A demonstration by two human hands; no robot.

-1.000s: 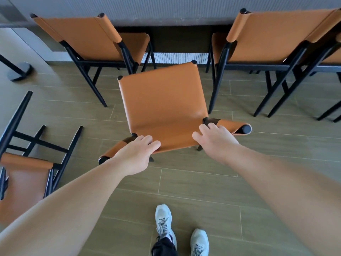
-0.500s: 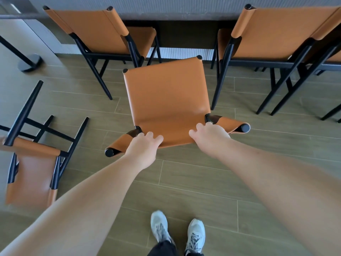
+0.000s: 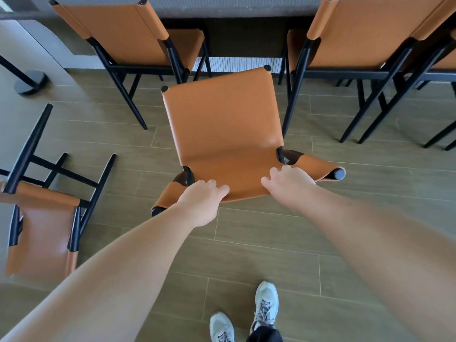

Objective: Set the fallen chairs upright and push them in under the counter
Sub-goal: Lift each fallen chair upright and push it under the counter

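With both hands — left (image 3: pixel 202 203), right (image 3: pixel 288 185) — curled over the top edge of the upright chair's (image 3: pixel 222 124) backrest, facing the counter (image 3: pixel 222 6) between two pushed-in chairs, I judge stiff frame, soft leather sling: grip near the posts; fallen chair (image 3: pixel 42 218) lies left.

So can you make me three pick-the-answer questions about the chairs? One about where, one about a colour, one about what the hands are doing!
1. Where does the fallen chair lie?
A. on the person's left
B. on the right
C. on the counter

2. What colour are the chair seats?
A. blue
B. orange-brown
C. white

3. What are the hands doing?
A. hanging free
B. holding the backrest of the middle chair
C. tying the shoes

Answers:
1 A, it lies legs-up at the left edge.
2 B, every seat is orange-brown.
3 B, the left hand and right hand each have a grip on the backrest top.
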